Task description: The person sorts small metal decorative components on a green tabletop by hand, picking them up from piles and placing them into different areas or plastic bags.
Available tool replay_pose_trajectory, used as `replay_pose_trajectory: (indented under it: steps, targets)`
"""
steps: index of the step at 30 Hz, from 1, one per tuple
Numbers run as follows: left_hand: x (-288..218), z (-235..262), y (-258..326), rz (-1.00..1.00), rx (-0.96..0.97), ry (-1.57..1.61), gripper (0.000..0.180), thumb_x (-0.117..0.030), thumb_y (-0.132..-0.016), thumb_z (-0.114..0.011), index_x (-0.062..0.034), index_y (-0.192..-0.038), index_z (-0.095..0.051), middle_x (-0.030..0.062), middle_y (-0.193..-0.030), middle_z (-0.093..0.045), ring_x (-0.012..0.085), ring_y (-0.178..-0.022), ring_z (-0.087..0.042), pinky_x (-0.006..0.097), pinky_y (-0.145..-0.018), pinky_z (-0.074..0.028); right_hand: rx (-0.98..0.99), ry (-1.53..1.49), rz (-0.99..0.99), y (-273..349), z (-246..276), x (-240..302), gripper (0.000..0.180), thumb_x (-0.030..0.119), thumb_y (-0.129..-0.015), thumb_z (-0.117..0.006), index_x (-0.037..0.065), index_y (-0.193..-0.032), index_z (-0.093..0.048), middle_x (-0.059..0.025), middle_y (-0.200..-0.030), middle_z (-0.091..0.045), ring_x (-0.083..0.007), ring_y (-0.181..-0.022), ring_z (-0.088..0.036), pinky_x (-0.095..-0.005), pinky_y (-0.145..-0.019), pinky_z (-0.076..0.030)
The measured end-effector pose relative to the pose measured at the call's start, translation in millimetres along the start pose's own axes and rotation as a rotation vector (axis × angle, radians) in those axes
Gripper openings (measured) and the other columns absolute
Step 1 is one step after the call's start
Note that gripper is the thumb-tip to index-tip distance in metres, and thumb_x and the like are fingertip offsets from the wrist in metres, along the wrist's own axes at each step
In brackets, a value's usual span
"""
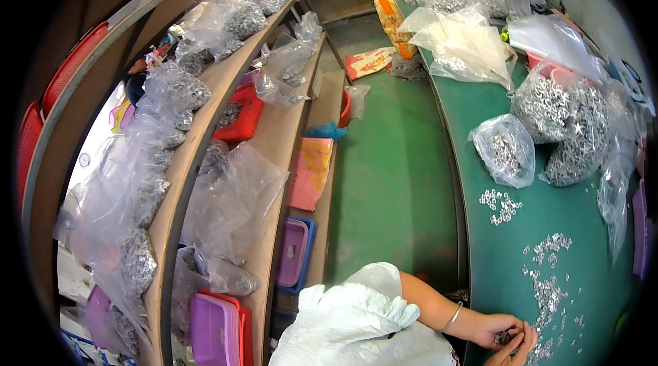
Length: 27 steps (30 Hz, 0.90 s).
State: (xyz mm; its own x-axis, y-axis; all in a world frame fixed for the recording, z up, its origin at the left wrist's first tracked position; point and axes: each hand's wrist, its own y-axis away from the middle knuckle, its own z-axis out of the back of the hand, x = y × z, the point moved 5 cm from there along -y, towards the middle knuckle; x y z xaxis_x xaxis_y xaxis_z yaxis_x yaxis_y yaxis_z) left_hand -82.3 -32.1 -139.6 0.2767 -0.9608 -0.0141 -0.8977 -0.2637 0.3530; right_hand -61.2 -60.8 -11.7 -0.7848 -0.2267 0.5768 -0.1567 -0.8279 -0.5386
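Note:
My left hand (488,330), with a bangle on its wrist, reaches over the near edge of the green table (493,263). It is cupped around small metal pieces (506,336), partly hidden by the fingers. Against it, my right hand (515,352) has its fingers bent together at the left palm; whatever they pinch is too small to make out. Beside both hands lies a loose trail of small shiny metal pieces (548,294). Farther along the table is a smaller cluster of metal pieces (502,207), just before an opened clear bag (506,150) of such parts.
Large filled plastic bags (579,129) stand at the table's right. Pale bags (459,44) cover its far end. To the left, a wooden shelf (199,126) carries bagged metal parts, a red basket (240,116) and purple bins (214,328). A green floor aisle (391,181) runs between.

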Motion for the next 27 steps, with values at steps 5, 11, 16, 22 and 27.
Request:
replay_pose_trajectory:
  steps: [5, 11, 16, 22, 27]
  targets:
    - [-22, -11, 36, -0.014, 0.050, -0.124, 0.033, -0.040, -0.094, -0.058, -0.0095, -0.084, -0.051, -0.0071, -0.064, -0.040, 0.0018, -0.049, -0.033, 0.017, -0.038, -0.021, -0.088, 0.028, -0.203, 14, 20, -33, 0.028, 0.018, -0.098, -0.053, -0.006, -0.105, -0.062, -0.0193, -0.101, -0.063, -0.0249, -0.088, -0.061, -0.0384, -0.079, -0.052]
    - [-33, -7, 61, -0.182, 0.042, -0.146, 0.027, -0.033, -0.095, -0.056, -0.0065, -0.099, -0.058, -0.0052, -0.071, -0.045, 0.0032, -0.055, -0.039, 0.017, -0.041, -0.026, 0.445, 0.221, -0.090, -12, -28, -74, 0.061, 0.010, -0.082, -0.061, 0.008, -0.140, -0.042, -0.0168, -0.148, -0.032, -0.0387, -0.139, -0.023, -0.0486, -0.113, -0.017]
    - [-35, -15, 81, -0.200, -0.027, -0.097, 0.017, -0.022, -0.095, -0.054, -0.0078, -0.101, -0.062, -0.0035, -0.077, -0.054, 0.0056, -0.066, -0.053, 0.020, -0.054, -0.040, 0.614, 0.397, 0.051, -26, -55, -54, 0.057, 0.007, -0.081, -0.059, 0.007, -0.137, -0.045, -0.0156, -0.149, -0.033, -0.0388, -0.139, -0.024, -0.0494, -0.112, -0.019]
    - [-47, -5, 82, -0.209, 0.227, 0.330, 0.029, -0.018, -0.096, -0.051, 0.0027, -0.112, -0.061, 0.0132, -0.111, -0.063, 0.0249, -0.106, -0.060, 0.040, -0.095, -0.047, 0.573, 0.294, -0.049, -4, -26, -65, 0.031, 0.002, -0.084, -0.057, -0.002, -0.115, -0.059, -0.0137, -0.137, -0.049, -0.0340, -0.133, -0.039, -0.0470, -0.109, -0.028]
    - [-94, -12, 91, -0.346, 0.038, 0.222, 0.032, -0.015, -0.097, -0.050, 0.0030, -0.123, -0.053, 0.0145, -0.127, -0.054, 0.0249, -0.120, -0.052, 0.039, -0.106, -0.042, 0.486, 0.272, -0.069, 13, 5, -57, 0.025, 0.002, -0.079, -0.063, -0.001, -0.104, -0.063, -0.0152, -0.126, -0.055, -0.0367, -0.128, -0.043, -0.0496, -0.107, -0.031]
